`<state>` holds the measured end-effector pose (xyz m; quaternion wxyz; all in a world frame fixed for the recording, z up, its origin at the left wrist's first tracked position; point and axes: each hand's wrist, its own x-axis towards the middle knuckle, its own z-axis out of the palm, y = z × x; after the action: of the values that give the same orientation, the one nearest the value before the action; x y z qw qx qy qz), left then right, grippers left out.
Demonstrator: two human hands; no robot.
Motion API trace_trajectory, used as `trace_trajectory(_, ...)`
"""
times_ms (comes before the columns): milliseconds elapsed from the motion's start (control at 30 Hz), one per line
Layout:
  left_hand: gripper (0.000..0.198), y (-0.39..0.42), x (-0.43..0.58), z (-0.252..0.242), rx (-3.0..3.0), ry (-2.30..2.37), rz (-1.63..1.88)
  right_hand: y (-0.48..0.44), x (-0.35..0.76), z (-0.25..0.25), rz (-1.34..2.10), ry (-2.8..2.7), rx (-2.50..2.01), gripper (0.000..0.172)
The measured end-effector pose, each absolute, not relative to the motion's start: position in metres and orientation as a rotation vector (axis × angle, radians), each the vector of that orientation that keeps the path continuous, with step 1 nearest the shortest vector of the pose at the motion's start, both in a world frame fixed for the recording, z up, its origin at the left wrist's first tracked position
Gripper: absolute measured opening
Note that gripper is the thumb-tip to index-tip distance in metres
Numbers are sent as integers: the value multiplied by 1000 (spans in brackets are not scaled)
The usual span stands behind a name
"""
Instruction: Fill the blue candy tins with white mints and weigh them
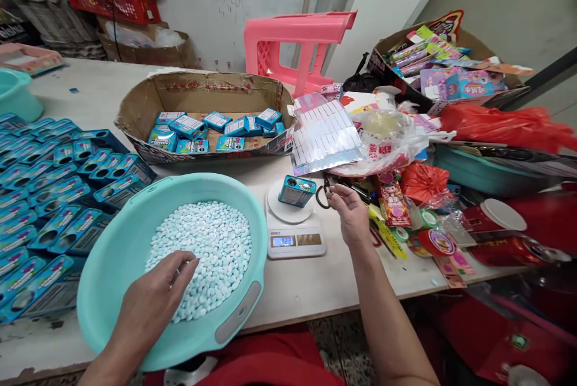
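My left hand [157, 290] is over the turquoise basin [112, 254], thumb and fingers drawn together just above the pale blue and white candy tablets [211, 235]. Whatever its fingertips may hold is hidden. My right hand [349, 208] hovers beside the scale, its fingers loosely bent and nothing visible in them. Black-handled scissors [323, 198] lie by its fingertips. On the round plate of the white digital scale [295, 243] stands a small blue candy box [297, 191] with a round hole in its top. Lit digits show on the display.
Rows of blue boxes with open holes [63, 193] fill the left side. Behind the basin, a cardboard carton [193, 94] holds several blue boxes. A silvery sheet [324, 133], plastic bags and packaging crowd the right. A pink stool [288, 37] is behind the table.
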<state>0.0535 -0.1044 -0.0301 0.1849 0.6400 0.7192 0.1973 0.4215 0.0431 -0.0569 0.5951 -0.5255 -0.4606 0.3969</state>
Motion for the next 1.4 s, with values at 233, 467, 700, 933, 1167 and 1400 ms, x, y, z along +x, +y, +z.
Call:
trace_trajectory(233, 30, -105, 57, -33, 1995, 2021, 538, 23, 432, -75, 862, -927, -1326, 38)
trace_trajectory(467, 29, -104, 55, -32, 1997, 2017, 515, 26, 419, -72, 860, -978, -1322, 38)
trace_trajectory(700, 33, -102, 54, -30, 1917, 2009, 459, 31, 409, -70, 860, -1048, -1342, 40)
trace_trajectory(933, 33, -104, 60, -35, 1908, 1718, -125, 40, 399, -64, 872, -1143, -1282, 39)
trace_trajectory(1167, 19, -102, 45, -27, 1797, 1464, 22, 50, 396, -58, 894, -1165, -1243, 46)
trace_trajectory(1400, 21, -86, 28, -11, 858, 1383, 803, 68, 376, -51, 1009, -1340, -1229, 48)
